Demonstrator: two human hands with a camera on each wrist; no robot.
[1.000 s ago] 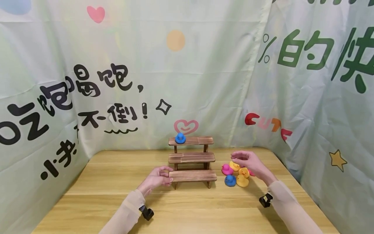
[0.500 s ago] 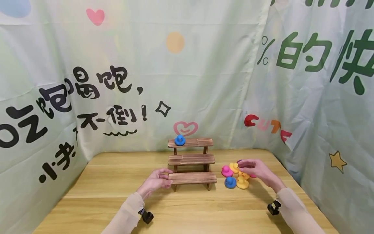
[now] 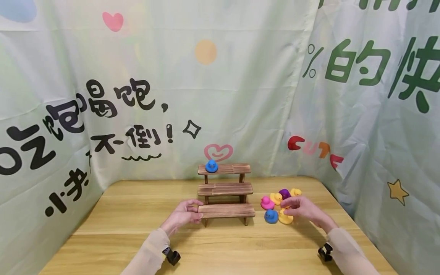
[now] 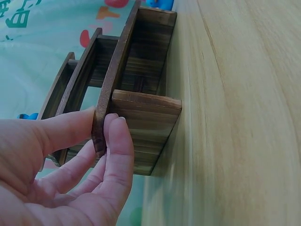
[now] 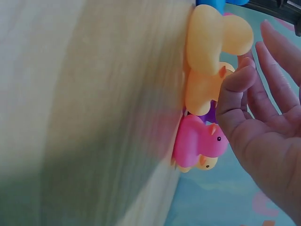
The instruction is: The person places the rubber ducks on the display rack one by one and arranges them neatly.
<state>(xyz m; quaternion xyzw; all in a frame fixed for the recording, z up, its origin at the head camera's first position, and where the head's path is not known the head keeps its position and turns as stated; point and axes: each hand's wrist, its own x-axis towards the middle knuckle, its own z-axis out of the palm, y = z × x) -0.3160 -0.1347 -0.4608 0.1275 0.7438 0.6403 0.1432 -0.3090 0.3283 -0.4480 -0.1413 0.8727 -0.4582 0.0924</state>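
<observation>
My left hand [image 3: 183,215] pinches the left end of the lowest step of a three-tier wooden stand [image 3: 227,210]. In the left wrist view, the thumb and fingers press on both faces of that board [image 4: 109,89]. A blue rubber duck [image 3: 211,166] sits on the top step, toward its left end. My right hand [image 3: 304,210] hovers over a cluster of rubber ducks, thumb near the fingertips and nothing seen between them. Nearest it are a yellow duck [image 5: 204,40], an orange one [image 5: 200,94] and a pink one [image 5: 193,141]. The hand covers part of the cluster in the head view.
Right of the stand, the cluster includes a pink duck [image 3: 267,203], a blue duck [image 3: 271,216], a purple duck [image 3: 284,193] and a far yellow duck [image 3: 295,192]. A printed cloth [image 3: 247,114] hangs behind the wooden table [image 3: 220,252] and along its sides.
My right hand has moved right and toward me over the ducks, uncovering the purple and far yellow ones. My left hand stays on the stand. The head view has tilted slightly.
</observation>
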